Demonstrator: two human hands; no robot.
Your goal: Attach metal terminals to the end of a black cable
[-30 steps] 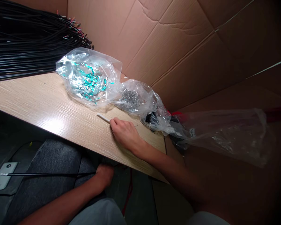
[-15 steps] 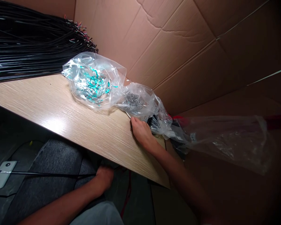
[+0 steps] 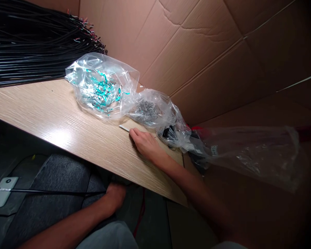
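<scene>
1. Our right hand [image 3: 145, 144] lies on the tabletop [image 3: 49, 110], near its front edge and toward the right end. Its fingers [image 3: 133, 133] are loosely curled and almost closed, their tips against the end of a thin white strip [image 3: 124, 128]. We cannot tell whether they grip it or only touch it.
2. The white strip lies flat on the tabletop, just in front of the clear bag of grey metal bits [image 3: 146, 110], with its far end pointing left.
3. Our left hand [image 3: 115, 196] hangs below the front edge, above our grey shorts [image 3: 109, 237]. A black cable [image 3: 67, 192] runs from the left to this hand. Its fingers are hidden, so we cannot tell how far open they are or whether they hold the cable.
4. At the tabletop's back edge, a clear bag of teal foil scraps [image 3: 101, 86] touches the bag of grey metal bits. A bundle of black cables [image 3: 41, 45] lies at the back left corner, against a cardboard wall [image 3: 197, 58].
</scene>
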